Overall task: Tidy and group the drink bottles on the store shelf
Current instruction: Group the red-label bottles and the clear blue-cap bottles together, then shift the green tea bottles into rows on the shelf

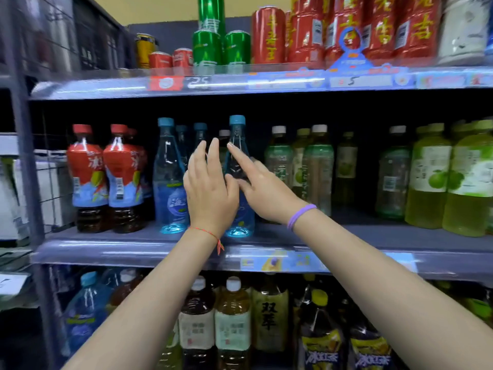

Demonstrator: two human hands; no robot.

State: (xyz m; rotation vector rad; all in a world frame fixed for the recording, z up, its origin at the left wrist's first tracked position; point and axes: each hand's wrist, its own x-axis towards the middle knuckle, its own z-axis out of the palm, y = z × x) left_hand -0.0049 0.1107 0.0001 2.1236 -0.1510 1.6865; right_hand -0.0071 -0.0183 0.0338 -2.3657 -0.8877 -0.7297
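Observation:
On the middle shelf (160, 252) stand clear blue bottles with teal caps. One blue bottle (237, 140) is at the front between my hands. My left hand (208, 188) is raised with straight fingers against its left side. From the right, my right hand (256, 185) reaches in, its index finger stretched out along the bottle's neck. A second blue bottle (168, 180) stands just left, with more behind. Two red-labelled tea bottles (106, 177) are further left. Green-labelled and pale green bottles (429, 177) fill the right side.
The top shelf (240, 81) carries green cans (208, 46) and red cans (269, 36). The lower shelf holds brown tea bottles (232, 324) and dark bottles with yellow labels. A grey metal upright (26, 156) and wire rack stand at the left.

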